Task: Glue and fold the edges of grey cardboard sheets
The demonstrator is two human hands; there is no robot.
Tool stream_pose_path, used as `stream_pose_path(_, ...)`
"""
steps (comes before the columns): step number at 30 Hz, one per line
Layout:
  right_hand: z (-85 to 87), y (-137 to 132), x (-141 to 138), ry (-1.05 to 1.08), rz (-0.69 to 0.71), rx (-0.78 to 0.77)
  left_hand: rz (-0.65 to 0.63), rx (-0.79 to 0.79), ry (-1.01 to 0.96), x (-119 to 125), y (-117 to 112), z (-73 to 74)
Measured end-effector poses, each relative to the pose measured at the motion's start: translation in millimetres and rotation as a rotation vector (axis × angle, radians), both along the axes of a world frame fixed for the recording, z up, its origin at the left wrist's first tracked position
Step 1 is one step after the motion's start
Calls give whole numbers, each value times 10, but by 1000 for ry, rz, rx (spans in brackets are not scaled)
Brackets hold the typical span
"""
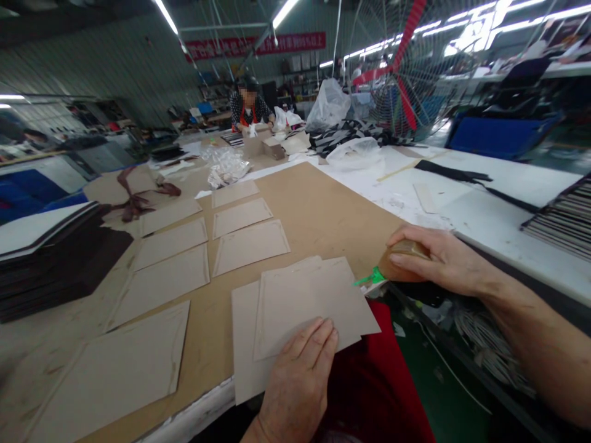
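My left hand (302, 369) lies flat, fingers stretched, on the near edge of a small stack of grey cardboard sheets (305, 301) at the front of the brown board (318, 209). My right hand (438, 255) is wrapped round a brown glue bottle (399, 261) with a green nozzle (367, 279). The nozzle points at the right corner of the top sheet. Several more grey sheets (240, 243) with glue lines along their edges lie spread in rows across the board.
A pile of dark boards (50, 258) sits at the left. Stacked dark sheets (563, 218) lie at the right on the white table (484, 197). Plastic bags (353, 151) and a big fan (401, 67) stand behind. A person (249, 107) works at the far end.
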State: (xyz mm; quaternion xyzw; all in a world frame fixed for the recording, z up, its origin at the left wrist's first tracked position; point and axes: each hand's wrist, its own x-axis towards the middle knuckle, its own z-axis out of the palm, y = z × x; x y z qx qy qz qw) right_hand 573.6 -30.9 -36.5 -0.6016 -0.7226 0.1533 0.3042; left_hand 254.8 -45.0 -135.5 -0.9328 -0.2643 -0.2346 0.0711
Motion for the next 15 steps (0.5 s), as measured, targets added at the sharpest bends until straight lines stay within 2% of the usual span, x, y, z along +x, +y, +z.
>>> stream_pose_path(3, 32, -80, 4, 0, 66, -87, 1, -4, -14, 9, 0, -3)
stream_pose_path(9, 1, 89, -24, -34, -50, 76, 1, -25, -15, 18, 0, 19)
stream_pose_path(12, -3, 27, -5, -14, -3, -16, 2, -34, -20, 18, -1, 31)
stream_pose_path(15, 17, -198, 26, 38, 35, -102, -7, -57, -14, 16, -2, 29)
